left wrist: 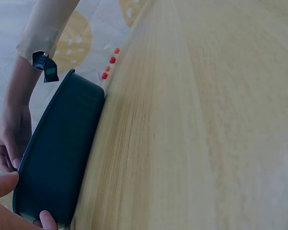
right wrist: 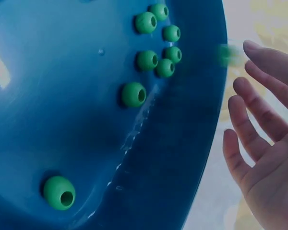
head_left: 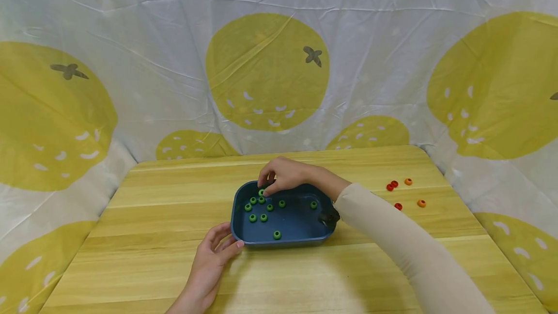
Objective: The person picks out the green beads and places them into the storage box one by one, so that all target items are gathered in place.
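A blue plastic tray [head_left: 298, 224] holds several round green beads [right wrist: 146, 61], each with a hole through it. At its near left corner my left hand [head_left: 208, 263] grips the tray, the thumb on the rim and fingertips against the outer wall [left wrist: 62, 143]. Over the tray's far left side is my right hand [head_left: 285, 174], its fingers parted. Just off those fingertips, a blurred green bead [right wrist: 225, 55] is in the air by the tray wall, apart from the fingers.
On the wooden table [head_left: 165, 207], right of the tray, lie several red beads [head_left: 398, 206] and orange beads [head_left: 421, 203]. A dark device is strapped to the right wrist [head_left: 329, 217]. Behind the table hangs a white cloth [head_left: 370, 62] printed with yellow fruit.
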A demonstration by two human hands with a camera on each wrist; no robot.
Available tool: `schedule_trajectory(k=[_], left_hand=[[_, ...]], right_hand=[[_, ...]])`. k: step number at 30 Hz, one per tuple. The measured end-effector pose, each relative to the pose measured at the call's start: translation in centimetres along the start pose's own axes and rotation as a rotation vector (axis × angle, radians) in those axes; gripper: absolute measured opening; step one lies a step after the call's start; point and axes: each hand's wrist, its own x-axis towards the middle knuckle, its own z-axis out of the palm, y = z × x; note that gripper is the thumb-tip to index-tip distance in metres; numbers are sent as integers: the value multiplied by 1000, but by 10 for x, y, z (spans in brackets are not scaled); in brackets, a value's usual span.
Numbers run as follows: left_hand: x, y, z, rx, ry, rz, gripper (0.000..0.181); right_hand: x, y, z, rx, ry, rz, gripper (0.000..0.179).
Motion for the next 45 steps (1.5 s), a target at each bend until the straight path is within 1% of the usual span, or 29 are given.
schedule_trajectory(k=[5,14,23,26,35,42,45], left_hand=[[1,0,1,0,-2,1,60],[2,1,0,7,-2,-4,61],[4,1,-1,8,3,-10,61],[4,1,-2,6,2,-12,62],[5,1,-4,12,-3,-8,63],[8,1,-5,21,1,-3,63],[7,1,-5,46,3,5,62]], right_hand=[[-2,1,-2,3,11,-1,31],[-14,6,-6,29,31,-1,30],[-27,10,-7,21,46,18,30],[-33,13,-8,25,63,6,29],[-54,16,-17,37,112,33,26],[-75,17,-24,41,131,94,27],[-83,21,-26,43,144,113,27]])
